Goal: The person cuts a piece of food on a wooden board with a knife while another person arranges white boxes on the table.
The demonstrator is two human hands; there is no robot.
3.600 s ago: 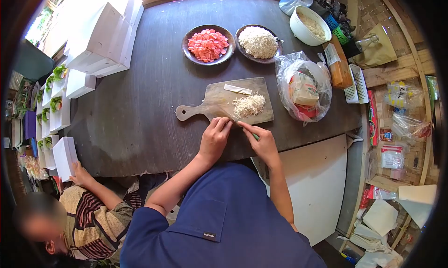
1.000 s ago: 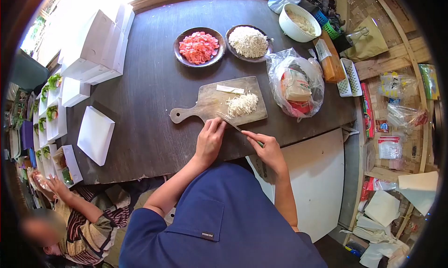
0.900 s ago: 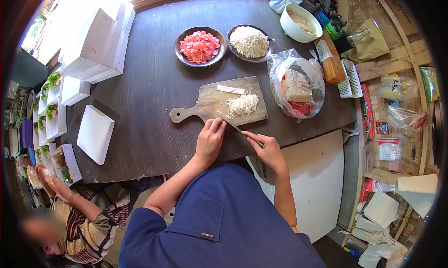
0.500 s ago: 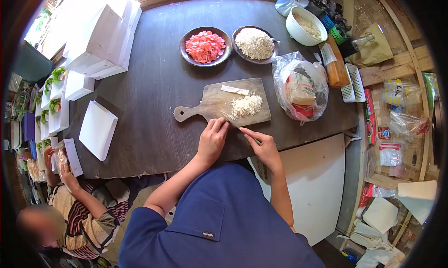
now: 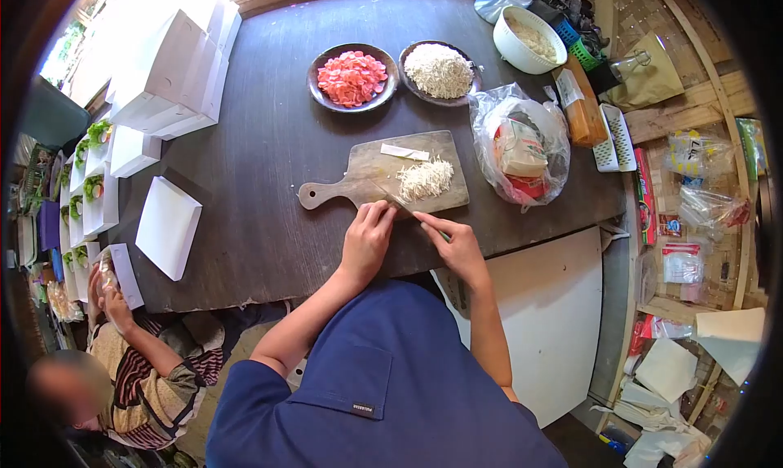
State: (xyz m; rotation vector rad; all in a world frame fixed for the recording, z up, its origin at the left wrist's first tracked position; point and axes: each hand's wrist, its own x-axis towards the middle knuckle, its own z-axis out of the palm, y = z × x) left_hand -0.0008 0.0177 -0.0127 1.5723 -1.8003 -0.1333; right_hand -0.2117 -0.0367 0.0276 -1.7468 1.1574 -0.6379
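My right hand (image 5: 458,248) grips a knife (image 5: 401,200) by its green handle, and the blade slants up and left over the near side of a wooden cutting board (image 5: 364,166). Bent at the near edge of the board, the fingers of my left hand (image 5: 369,236) are closed together beside the blade. What they press on is hidden beneath them. Thin pale shreds (image 5: 426,179) lie heaped on the right half of the board. Above that heap rests a flat, pale strip (image 5: 404,152).
Behind the board stand a bowl of pinkish-red slices (image 5: 352,78) and a bowl of pale shreds (image 5: 439,71). A plastic bag with packages (image 5: 520,150) sits right. White boxes (image 5: 167,81) are stacked left. Another person (image 5: 139,370) handles something in clear wrapping at lower left.
The knife blade has swung so that more of it shows past my left fingertips. My right hand has shifted slightly left. At lower left, the other person's hands have moved a little.
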